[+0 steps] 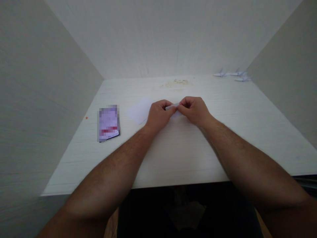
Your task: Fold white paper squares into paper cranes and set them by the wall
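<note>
1. Currently my left hand (160,114) and right hand (194,109) pinch a small white paper piece (171,106) between fingertips, over the middle of the table (178,152).
2. White paper (139,109) lies just beside my left hand.
3. Farther left lies a pixelated device (109,123).

Paper (138,110) on table (178,158), phone (109,120) further left

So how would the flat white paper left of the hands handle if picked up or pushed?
The white paper looks thin, so probably light and floppy. Lying flat on the tabletop, it would likely slide rather than tip. Partly hidden by the left hand, it might catch there.
</note>
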The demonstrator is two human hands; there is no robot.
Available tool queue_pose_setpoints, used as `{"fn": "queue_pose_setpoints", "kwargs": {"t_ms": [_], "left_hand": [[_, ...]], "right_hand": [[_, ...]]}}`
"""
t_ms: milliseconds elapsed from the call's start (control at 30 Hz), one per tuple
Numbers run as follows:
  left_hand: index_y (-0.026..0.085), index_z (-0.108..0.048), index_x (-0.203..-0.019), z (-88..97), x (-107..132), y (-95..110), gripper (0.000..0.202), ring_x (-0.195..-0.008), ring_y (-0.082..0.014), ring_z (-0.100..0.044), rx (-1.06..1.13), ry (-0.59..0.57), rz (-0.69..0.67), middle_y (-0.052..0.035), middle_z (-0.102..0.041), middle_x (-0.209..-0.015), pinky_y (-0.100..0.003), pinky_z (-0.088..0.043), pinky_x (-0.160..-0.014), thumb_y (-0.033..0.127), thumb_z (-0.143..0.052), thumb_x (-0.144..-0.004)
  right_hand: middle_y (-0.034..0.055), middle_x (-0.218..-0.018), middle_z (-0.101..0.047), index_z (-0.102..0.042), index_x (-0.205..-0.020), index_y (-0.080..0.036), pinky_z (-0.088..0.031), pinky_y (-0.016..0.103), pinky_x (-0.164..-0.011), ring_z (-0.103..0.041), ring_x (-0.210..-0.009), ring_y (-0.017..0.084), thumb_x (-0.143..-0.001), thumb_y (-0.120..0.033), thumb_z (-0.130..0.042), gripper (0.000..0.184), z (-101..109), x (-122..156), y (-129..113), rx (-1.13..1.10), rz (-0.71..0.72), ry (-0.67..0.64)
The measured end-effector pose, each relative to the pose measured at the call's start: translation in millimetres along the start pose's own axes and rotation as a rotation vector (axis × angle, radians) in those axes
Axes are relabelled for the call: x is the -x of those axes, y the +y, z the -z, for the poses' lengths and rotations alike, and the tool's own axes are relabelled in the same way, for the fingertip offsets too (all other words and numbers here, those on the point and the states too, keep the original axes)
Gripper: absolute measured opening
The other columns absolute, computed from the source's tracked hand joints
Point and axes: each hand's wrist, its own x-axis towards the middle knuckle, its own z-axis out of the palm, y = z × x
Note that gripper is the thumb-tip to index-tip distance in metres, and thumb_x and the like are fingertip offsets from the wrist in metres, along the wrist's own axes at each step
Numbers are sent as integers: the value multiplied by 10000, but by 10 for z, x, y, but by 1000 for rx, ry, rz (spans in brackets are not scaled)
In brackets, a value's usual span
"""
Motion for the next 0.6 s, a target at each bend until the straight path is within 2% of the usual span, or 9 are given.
{"fn": "queue_pose_setpoints", "kwargs": {"t_ms": [100, 300, 600], "left_hand": [[164, -664, -699, 6, -13, -10, 216, -594, -122, -502, -50, -14, 1, 2, -612, -634, -231, -361, -516, 369, -676, -764], [170, -645, -688, -1, 15, 17, 197, -588, -121, -496, -38, 48, -9, 8, -598, -616, -233, -360, -518, 347, -649, -775], [175, -614, -622, 4, 15, 40, 230, -566, -116, -498, -79, 0, -4, 6, -600, -586, -237, -350, -510, 354, -683, -749]], "right_hand": [[-11, -582, -583, -636, -652, -175, -349, 272, -549, -463, -556, 110, -755, -296, -644, 159, -13, -2, 15, -3, 7, 23], [-5, -608, -604, -647, -687, -175, -360, 272, -555, -486, -575, 116, -753, -315, -663, 155, -20, 0, 1, -65, 11, -1], [-30, -556, -539, -589, -607, -188, -313, 275, -543, -419, -548, 104, -723, -242, -625, 133, -25, 11, -15, -2, 2, 36]]}}
